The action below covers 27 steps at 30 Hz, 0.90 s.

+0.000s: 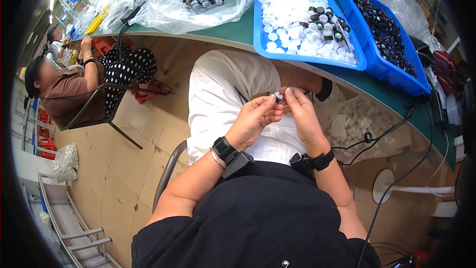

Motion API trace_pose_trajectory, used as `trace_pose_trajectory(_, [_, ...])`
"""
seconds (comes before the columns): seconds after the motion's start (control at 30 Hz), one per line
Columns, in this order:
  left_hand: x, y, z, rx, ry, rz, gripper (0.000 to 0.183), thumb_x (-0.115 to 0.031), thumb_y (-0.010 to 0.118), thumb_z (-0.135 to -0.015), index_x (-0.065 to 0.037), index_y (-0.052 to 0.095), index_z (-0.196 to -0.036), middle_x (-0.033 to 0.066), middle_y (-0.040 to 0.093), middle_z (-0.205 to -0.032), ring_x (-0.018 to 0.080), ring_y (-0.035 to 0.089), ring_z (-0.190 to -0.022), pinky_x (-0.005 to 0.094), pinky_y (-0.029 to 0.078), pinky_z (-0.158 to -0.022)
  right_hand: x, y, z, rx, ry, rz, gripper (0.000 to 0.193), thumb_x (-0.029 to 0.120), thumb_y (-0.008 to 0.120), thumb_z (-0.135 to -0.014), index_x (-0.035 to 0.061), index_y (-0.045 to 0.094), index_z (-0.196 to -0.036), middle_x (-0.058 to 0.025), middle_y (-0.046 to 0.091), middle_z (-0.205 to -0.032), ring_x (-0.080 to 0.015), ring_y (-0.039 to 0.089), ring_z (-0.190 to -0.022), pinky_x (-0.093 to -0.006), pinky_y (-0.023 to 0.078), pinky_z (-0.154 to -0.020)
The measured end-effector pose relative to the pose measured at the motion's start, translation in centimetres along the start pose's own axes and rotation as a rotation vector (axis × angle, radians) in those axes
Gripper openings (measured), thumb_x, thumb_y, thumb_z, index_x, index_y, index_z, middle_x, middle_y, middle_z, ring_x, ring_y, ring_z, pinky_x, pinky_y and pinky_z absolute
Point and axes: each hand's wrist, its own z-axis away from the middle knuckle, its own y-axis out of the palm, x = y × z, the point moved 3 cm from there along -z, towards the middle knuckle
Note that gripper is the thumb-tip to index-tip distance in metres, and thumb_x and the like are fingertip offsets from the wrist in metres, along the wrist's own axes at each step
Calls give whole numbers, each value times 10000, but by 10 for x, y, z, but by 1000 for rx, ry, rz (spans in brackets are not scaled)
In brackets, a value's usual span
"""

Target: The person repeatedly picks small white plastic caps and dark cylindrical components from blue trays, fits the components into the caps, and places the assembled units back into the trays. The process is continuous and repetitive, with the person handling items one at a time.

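Head view | left hand [258, 115]: thumb and fingertips pinched on small white-and-dark part [278, 97] | right hand [303, 114]: fingers curled close beside, grip cannot be told | part above white trousers [218, 104]

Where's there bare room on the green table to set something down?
Bare green table shows between the clear plastic bag and shallow blue tray, and between the deep blue bin and the front edge, where black cables cross. It's crowded where tray and bin adjoin, both heaped with parts.
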Motion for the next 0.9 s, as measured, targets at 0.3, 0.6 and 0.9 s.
trace_pose_trajectory(0.3, [-7, 14, 7, 67, -172, 137, 344, -349, 529, -970, -31, 605, -1079, 62, 634, -1051, 153, 615, -931, 321, 508, -881, 26, 11, 11, -56, -579, 733, 226, 186, 713, -825, 12, 630, -944, -95, 631, -839, -216, 611, -726, -312, 488, -643])
trace_pose_trajectory(0.6, [-89, 41, -1, 260, 216, -351, 312, -285, 579, -948, -11, 607, -1094, 60, 658, -995, 163, 635, -931, 324, 494, -896, 103, 15, -1, -130, -900, 882, 215, 189, 720, -807, 25, 652, -927, -114, 648, -816, -270, 633, -687, -338, 492, -605])
trace_pose_trajectory(0.9, [-262, 30, -60, -495, 1229, -1402, 368, -230, 686, -869, -19, 627, -1164, 75, 663, -1038, 118, 591, -909, 261, 490, -774, 170, -42, -55, -542, -694, 1483, 169, 168, 569, -897, 49, 654, -980, -151, 656, -909, -327, 631, -856, -416, 486, -753])
